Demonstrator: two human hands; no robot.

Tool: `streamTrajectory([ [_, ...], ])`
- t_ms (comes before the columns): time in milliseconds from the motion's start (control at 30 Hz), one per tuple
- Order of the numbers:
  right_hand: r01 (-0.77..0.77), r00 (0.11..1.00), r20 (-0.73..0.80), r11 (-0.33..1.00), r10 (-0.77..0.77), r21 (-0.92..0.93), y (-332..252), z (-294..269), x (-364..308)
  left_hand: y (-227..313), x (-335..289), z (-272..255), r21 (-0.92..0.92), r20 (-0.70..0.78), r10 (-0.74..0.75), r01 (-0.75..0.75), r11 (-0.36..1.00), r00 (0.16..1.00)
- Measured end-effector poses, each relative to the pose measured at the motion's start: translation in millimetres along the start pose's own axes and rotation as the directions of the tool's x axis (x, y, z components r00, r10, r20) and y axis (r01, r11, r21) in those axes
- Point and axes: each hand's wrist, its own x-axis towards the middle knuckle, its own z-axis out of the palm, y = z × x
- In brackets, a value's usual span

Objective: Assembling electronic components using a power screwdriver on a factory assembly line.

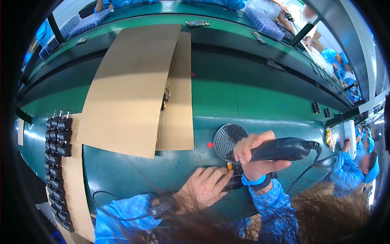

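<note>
My right hand [256,152] is wrapped round a black corded electric screwdriver [282,149], which lies nearly level with its narrow end toward the left. Below that end, my left hand [203,188] has its fingers drawn together on a small black part [235,184] with a yellow patch [230,166]. Most of this part is hidden by my hands and sleeve. Just beyond them sits a round grey perforated dish [222,142], partly filled with tiny black pieces, probably screws. The screwdriver's tip is hidden behind my fingers.
Cardboard sheets [130,81] lean across the green bench [219,93]. At the left, several black units [57,162] stand in rows on cardboard [75,183]. A cord [300,179] trails at the right. A co-worker in blue [345,171] sits at the far right.
</note>
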Motion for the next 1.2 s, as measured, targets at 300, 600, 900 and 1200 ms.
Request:
streamTrajectory([
  [300, -0.057, 0.998, -0.028, 0.994, 0.055, -0.095, 0, 1, 0, -3, -1, -1, -0.016, 0.005, 0.001, -0.001, 1.0, 1.0],
  [600, -0.031, 0.999, 0.033, 0.988, 0.036, -0.148, 3, -2, -5, -1, -1, -4, -0.041, -0.006, -0.009, 0.009, 0.999, 1.0],
  [900, 0.118, 0.988, 0.081, 0.987, -0.128, 0.113, -50, 12, -18, -4, -2, -4, -0.067, -0.008, -0.114, 0.113, 0.991, 0.993],
  [1200, 0.048, 0.978, 0.198, 0.992, -0.071, 0.119, -38, 10, -40, -6, -2, -3, -0.091, -0.018, -0.101, 0.099, 0.991, 0.995],
])
